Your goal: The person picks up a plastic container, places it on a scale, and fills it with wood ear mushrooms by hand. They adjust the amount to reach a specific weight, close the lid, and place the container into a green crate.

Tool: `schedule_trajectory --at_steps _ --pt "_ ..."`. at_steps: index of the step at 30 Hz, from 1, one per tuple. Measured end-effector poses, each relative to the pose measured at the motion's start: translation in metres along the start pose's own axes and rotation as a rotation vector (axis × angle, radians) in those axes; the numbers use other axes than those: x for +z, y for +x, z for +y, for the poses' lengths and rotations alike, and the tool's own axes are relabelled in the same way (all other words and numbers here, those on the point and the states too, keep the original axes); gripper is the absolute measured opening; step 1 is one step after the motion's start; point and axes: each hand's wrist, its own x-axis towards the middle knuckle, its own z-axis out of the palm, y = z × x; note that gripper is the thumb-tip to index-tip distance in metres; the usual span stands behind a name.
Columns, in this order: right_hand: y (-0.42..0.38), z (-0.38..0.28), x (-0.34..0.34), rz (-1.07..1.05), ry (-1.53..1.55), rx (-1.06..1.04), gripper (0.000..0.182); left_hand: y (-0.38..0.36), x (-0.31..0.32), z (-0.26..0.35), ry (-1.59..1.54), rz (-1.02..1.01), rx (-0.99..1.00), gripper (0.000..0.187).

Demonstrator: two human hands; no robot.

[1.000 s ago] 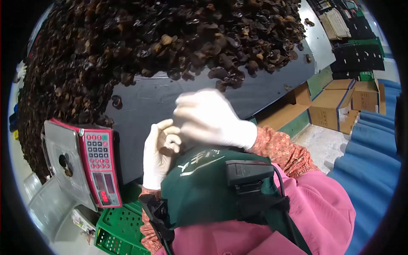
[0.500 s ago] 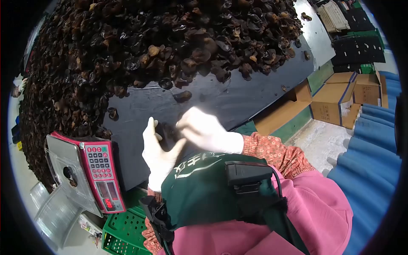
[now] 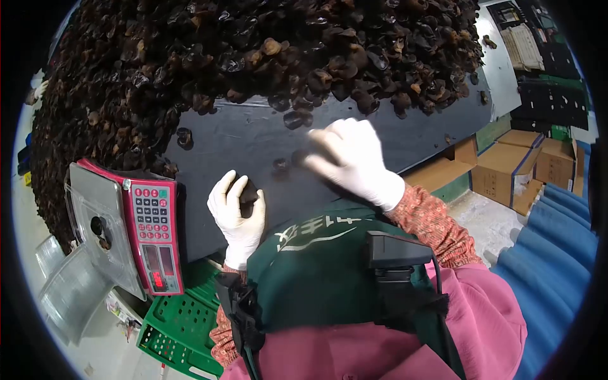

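Note:
Dark, glossy wood ear mushrooms (image 3: 278, 44) lie in a large heap on the dark table (image 3: 234, 139). My left hand (image 3: 237, 215), in a white glove, curls around a dark wood ear mushroom (image 3: 249, 192) at the near side of the table. My right hand (image 3: 351, 158), gloved too, is over the table, its fingers blurred by motion; thumb and forefinger look apart. Just left of its fingertips is a blurred dark piece (image 3: 300, 157), with another piece (image 3: 280, 166) beside it. More mushrooms (image 3: 297, 119) lie at the heap's near edge.
A pink digital scale (image 3: 152, 215) at left carries a clear plastic container (image 3: 95, 253) with dark pieces inside. Clear lids (image 3: 76, 291) and a green crate (image 3: 180, 316) are below. Cardboard boxes (image 3: 503, 168) and blue corrugated sheeting (image 3: 544, 247) are on the right.
My right hand has moved away from the left, outward and toward the heap. The left hand's fingers have curled around a dark piece. The whole view has shifted slightly.

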Motion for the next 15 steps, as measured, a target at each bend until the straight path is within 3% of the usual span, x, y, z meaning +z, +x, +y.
schedule_trajectory --at_steps 1,4,6,7,8,10,14,15 --pt "0.001 -0.008 0.004 -0.165 -0.110 -0.008 0.028 0.001 0.002 0.000 -0.028 0.007 0.010 0.057" --pt "-0.001 -0.031 0.033 -0.485 -0.059 0.058 0.013 0.005 -0.002 0.004 -0.091 -0.012 0.028 0.072" --pt "-0.006 -0.043 0.045 -0.236 0.223 -0.104 0.010 0.005 0.003 -0.004 -0.044 -0.042 0.124 0.089" --pt "-0.003 -0.050 0.052 -0.271 0.387 -0.144 0.010 0.004 0.002 -0.004 -0.013 -0.066 0.168 0.088" --pt "0.001 -0.054 0.055 -0.482 0.448 -0.171 0.011 0.004 0.001 -0.005 0.019 -0.086 0.212 0.086" --pt "-0.004 -0.054 0.049 -0.329 0.543 -0.309 0.011 0.005 0.006 -0.006 0.082 -0.056 0.262 0.059" --pt "-0.006 -0.014 0.018 -0.111 0.145 -0.193 0.015 0.005 0.008 -0.010 0.152 -0.116 0.293 0.045" --pt "-0.024 0.003 0.006 -0.092 -0.031 -0.174 0.027 0.005 0.009 -0.011 0.134 -0.099 0.287 0.045"
